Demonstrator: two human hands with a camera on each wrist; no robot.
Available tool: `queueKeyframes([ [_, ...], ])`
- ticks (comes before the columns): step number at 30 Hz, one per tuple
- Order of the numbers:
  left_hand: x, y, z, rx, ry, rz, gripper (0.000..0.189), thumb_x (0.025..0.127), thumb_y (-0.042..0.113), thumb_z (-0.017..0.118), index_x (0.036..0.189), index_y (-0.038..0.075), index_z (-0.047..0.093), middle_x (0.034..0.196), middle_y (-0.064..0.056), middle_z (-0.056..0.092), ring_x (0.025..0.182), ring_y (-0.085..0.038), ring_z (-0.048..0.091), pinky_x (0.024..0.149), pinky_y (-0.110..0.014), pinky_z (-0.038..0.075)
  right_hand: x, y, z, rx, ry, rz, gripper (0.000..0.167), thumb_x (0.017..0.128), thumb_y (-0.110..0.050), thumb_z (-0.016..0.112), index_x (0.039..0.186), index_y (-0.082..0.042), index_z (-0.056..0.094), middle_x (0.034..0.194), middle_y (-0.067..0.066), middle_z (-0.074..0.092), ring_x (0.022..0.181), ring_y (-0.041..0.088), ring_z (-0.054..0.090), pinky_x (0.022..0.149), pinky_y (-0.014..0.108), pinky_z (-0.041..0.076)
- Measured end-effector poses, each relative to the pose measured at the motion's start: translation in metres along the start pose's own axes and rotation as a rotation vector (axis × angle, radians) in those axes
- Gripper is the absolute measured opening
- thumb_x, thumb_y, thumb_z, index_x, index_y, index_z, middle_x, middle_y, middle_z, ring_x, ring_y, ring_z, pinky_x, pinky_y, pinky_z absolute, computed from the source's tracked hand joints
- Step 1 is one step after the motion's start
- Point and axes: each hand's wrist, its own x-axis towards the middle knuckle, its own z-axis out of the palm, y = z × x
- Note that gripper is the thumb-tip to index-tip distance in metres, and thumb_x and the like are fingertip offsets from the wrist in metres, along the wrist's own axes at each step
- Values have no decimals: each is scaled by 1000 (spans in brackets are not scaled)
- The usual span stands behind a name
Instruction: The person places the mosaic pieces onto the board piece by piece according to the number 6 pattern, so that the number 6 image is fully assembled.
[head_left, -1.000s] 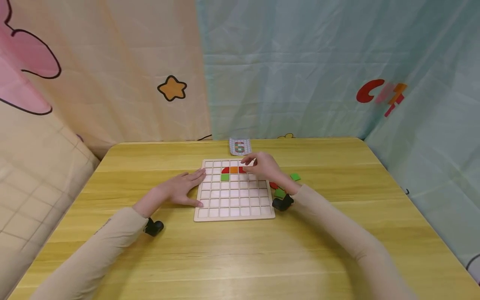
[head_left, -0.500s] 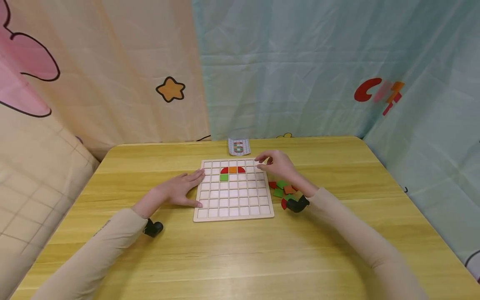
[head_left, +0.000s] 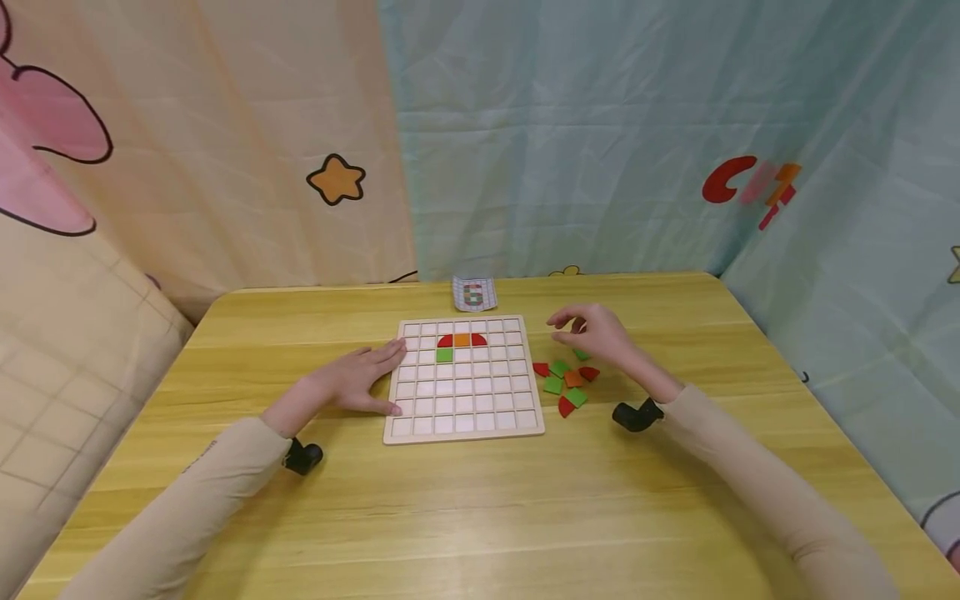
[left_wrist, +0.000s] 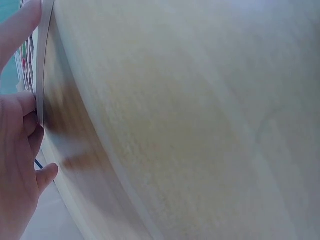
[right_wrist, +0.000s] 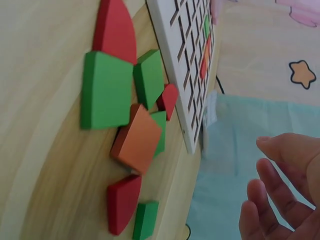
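Note:
A wooden grid board lies flat on the table. Seated in its upper cells are a red rounded tile, an orange square tile, a second red rounded tile and, below the first, a green square tile. My left hand rests spread against the board's left edge. Off the board's right side, my right hand hovers with loosely bent fingers; the right wrist view shows thumb and fingers apart, nothing between them. Beneath it lie loose tiles, among them an orange square and a green one.
A small card with a coloured grid pattern lies behind the board, near the back edge of the wooden table. Printed curtains hang behind and beside the table.
My right hand has moved right, away from the second red tile in the upper cells and off the board, uncovering the loose tiles. My left hand stays at the board's edge.

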Motion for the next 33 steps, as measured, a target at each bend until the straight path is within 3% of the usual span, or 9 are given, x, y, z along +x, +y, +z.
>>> queueKeyframes([
  [9,-2,-1,0,-3,18,11,105,84,67,57,154,2,12,162,-16,5,149,-34,14,118,-57,17,-15,16,-15,-27,3,21,25,87,-14,70,109,-3,71,100,14,71,75,20,61,62,25,49],
  [13,-2,-2,1,0,18,12,105,84,67,56,154,2,12,162,-16,6,148,-34,14,117,-58,17,-21,25,-19,-40,-9,-10,25,85,-11,72,108,-1,71,98,16,71,73,20,63,63,24,52],
  [17,-2,-2,1,8,13,8,105,84,68,55,154,3,12,162,-15,5,149,-32,15,118,-57,18,-28,33,-20,-56,-70,-52,27,84,-10,74,109,-1,71,98,16,71,73,17,63,65,24,54],
  [21,-3,-1,1,7,7,4,106,83,69,55,154,4,12,163,-14,4,148,-32,16,118,-57,18,-35,36,-18,-64,-149,-63,31,82,-16,77,111,-5,72,101,10,72,86,20,61,75,31,54],
  [25,-2,0,2,11,3,1,106,83,69,55,154,4,12,163,-14,4,149,-32,15,118,-56,17,-38,39,-14,-85,-189,-108,35,79,-20,79,110,-7,72,104,6,72,99,26,57,85,41,45],
  [29,-2,0,0,16,5,3,106,83,70,55,154,4,11,163,-14,4,149,-32,15,118,-56,17,-40,41,-11,-109,-205,-142,34,78,-20,81,109,-9,73,106,5,71,102,25,57,90,44,43],
  [33,-1,1,-2,14,-2,3,106,83,70,55,154,4,11,163,-14,4,149,-32,14,118,-56,17,-43,41,-10,-108,-227,-118,33,77,-20,81,108,-10,73,108,4,70,105,25,53,91,45,42],
])
